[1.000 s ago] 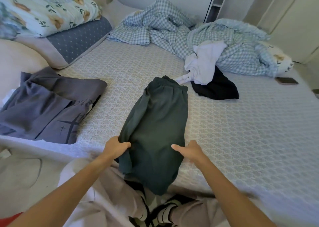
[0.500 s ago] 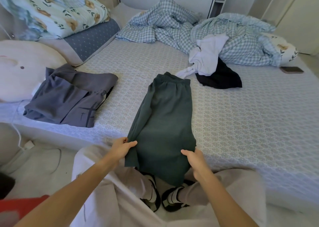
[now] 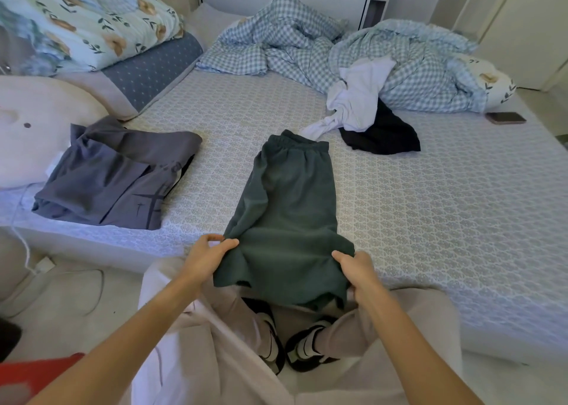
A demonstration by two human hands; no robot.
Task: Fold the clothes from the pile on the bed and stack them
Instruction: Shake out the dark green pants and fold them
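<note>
Hands, L point(image 3: 205, 255) & R point(image 3: 356, 267), grip green shorts point(image 3: 289, 207) on bed point(image 3: 445, 207).

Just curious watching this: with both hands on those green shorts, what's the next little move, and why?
Probably lift the hem and fold it up toward the waistband. The left hand and right hand each pinch a lower corner of the green shorts, which lie flat, hem hanging off the bed.

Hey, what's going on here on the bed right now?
A person is folding laundry. Both hands, left hand and right hand, grip the near end of green shorts laid on the bed. Folded grey clothes sit to the left; a white garment and a black garment wait beyond.
</note>
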